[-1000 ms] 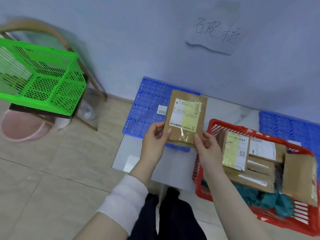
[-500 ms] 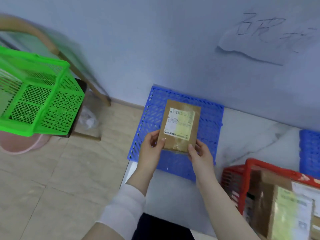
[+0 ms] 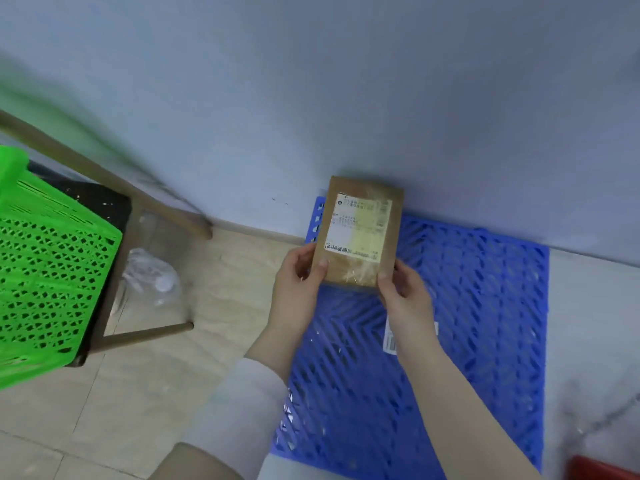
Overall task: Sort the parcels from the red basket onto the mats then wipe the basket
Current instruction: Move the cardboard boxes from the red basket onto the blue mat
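Red basket point(image 3: 604, 470): corner only, lower right.
Blue mat point(image 3: 485, 306): flat, against wall point(image 3: 381, 98).
Left hand point(image 3: 298, 289), right hand point(image 3: 405, 299): each pinches a lower corner of the brown labelled parcel point(image 3: 360, 237), held over the mat's far-left corner.

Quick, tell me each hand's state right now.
Left hand: holding the brown parcel at its lower left corner.
Right hand: holding its lower right corner.

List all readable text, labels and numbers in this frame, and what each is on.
Shipping label on the brown parcel: printed lines and a logo strip along its lower edge, all too blurred to read.
White sticker on the blue mat: barcode bars show, no digits legible; the right hand and wrist partly cover it.
No other text is visible.
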